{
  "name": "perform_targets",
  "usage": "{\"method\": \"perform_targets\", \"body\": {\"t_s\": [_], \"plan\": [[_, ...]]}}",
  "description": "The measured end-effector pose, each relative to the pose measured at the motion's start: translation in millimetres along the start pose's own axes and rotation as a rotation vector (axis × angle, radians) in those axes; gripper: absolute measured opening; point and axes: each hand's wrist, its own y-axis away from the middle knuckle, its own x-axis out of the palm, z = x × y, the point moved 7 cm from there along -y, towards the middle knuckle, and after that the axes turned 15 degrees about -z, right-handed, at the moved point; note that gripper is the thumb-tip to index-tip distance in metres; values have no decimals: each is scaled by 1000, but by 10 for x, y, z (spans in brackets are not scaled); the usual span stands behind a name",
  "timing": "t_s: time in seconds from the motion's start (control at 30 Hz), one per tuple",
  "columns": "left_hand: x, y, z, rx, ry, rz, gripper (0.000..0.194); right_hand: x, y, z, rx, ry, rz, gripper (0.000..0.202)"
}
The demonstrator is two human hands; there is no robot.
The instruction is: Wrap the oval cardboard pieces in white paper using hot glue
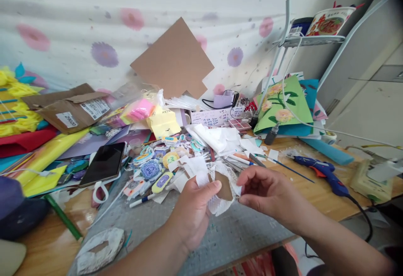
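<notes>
Currently, the left hand holds the paper-wrapped cardboard above the mat, while the right hand pinches its white edge; the glue gun lies right of the mat.

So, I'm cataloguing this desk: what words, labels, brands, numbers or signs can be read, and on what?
"29020", apparently: small white sticker on the cardboard box.
Too small or blurred to read: the box's shipping label; the paper strip's handwriting; marks on the bowl, yellow paper and oval pieces.
</notes>
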Motion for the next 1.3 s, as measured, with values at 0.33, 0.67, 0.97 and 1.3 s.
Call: {"method": "perform_targets", "body": {"t_s": [0.33, 0.67, 0.97, 1.3], "plan": [[-18, -22, -10, 89, -104, -15, 13, 68, -10, -79, 173, -41, -36, 24], [-16, -41, 57, 64, -186, 46, 13, 29, -32, -95, 159, 93, -32, 20], [1, -31, 43, 138, -252, 98, 10, 18, -54, -177, 211, 209, -97, 26], [-2, 16, -5, 156, -166, 26, 10, -253, -9, -11, -114, 160, -269, 19]]}}
